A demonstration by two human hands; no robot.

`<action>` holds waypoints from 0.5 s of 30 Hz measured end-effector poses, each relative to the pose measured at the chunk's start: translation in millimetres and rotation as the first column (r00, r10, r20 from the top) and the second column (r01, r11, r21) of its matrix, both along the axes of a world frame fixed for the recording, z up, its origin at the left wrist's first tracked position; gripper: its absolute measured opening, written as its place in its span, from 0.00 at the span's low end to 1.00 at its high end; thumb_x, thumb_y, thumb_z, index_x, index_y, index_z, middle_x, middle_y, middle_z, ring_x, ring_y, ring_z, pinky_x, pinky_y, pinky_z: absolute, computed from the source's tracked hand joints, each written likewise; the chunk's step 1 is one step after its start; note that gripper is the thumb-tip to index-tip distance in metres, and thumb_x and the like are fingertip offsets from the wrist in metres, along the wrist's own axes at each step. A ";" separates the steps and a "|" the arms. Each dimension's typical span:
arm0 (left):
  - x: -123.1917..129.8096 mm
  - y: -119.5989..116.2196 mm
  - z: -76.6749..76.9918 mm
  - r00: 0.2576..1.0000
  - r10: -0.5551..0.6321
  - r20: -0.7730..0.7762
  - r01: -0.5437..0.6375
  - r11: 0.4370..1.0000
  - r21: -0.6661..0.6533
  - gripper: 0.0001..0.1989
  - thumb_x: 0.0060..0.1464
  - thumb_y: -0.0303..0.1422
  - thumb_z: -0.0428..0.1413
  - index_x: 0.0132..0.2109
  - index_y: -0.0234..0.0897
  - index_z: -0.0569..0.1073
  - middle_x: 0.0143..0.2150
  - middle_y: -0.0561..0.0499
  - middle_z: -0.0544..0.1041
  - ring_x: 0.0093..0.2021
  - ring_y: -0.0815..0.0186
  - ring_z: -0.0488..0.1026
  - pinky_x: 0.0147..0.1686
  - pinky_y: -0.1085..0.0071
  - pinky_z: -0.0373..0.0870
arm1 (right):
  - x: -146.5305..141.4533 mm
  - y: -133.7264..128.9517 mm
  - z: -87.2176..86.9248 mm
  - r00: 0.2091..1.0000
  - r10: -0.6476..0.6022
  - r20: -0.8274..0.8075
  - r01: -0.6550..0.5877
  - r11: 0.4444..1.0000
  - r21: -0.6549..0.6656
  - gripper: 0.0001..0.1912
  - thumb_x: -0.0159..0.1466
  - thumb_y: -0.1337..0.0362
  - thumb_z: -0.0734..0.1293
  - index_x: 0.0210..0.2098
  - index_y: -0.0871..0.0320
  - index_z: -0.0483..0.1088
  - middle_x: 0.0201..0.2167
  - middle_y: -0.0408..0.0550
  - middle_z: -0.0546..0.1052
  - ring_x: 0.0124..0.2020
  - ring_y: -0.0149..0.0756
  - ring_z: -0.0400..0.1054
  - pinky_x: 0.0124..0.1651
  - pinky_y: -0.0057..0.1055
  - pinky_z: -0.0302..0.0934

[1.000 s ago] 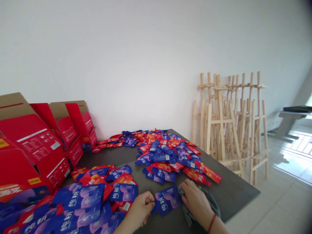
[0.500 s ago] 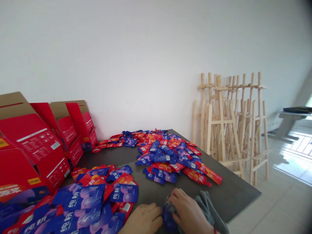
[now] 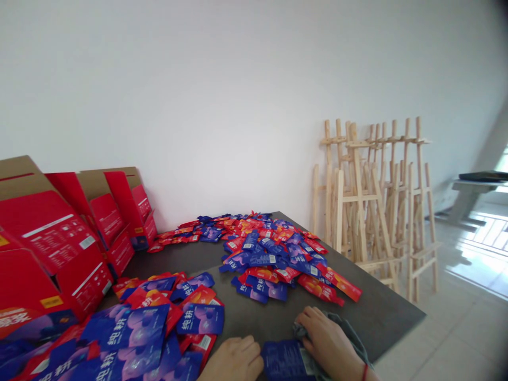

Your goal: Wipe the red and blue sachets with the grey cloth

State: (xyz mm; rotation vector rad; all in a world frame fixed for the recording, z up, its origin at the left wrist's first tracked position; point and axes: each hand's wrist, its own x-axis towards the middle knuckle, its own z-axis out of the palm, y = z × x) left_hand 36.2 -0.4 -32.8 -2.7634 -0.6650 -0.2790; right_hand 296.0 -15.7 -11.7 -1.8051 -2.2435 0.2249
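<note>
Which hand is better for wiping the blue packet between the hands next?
Probably the right hand: it holds the grey-green cloth, right by the blue packet. The left hand is at the packet's opposite edge, with no cloth showing.

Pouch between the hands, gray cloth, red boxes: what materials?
Blue pouch: likely plastic or foil film, satin; thin, printed, exact type unclear.
Gray cloth: probably fabric, matte; bunched in soft folds under the right hand.
Red boxes: likely cardboard, smooth printed outside; bare brown shows on raised flaps.
</note>
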 end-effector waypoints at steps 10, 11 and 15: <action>-0.1 0.6 -5.2 0.997 0.042 0.065 -0.041 0.999 -0.027 0.07 0.58 0.32 0.56 0.31 0.38 0.68 0.29 0.56 0.68 0.30 0.69 0.62 0.27 0.70 0.54 | -49.7 -20.3 -6.8 0.952 0.298 0.067 -0.304 0.946 0.111 0.10 0.56 0.69 0.67 0.38 0.52 0.70 0.41 0.43 0.73 0.44 0.40 0.64 0.41 0.31 0.59; -0.4 1.3 -6.6 0.997 0.049 0.054 -0.047 0.998 -0.028 0.07 0.58 0.32 0.56 0.31 0.38 0.68 0.29 0.56 0.68 0.30 0.69 0.63 0.27 0.70 0.54 | -57.3 -19.2 -14.6 0.933 0.336 0.126 -0.351 0.929 0.119 0.06 0.58 0.69 0.66 0.35 0.52 0.70 0.39 0.43 0.73 0.41 0.39 0.65 0.37 0.30 0.59; -1.5 5.0 -12.7 0.999 0.047 0.000 -0.047 0.998 -0.032 0.07 0.57 0.32 0.57 0.31 0.38 0.68 0.28 0.56 0.68 0.29 0.69 0.63 0.25 0.70 0.53 | -58.5 -16.2 -34.0 0.913 0.368 0.175 -0.400 0.894 0.204 0.07 0.60 0.72 0.64 0.32 0.52 0.68 0.38 0.40 0.74 0.39 0.36 0.65 0.34 0.28 0.58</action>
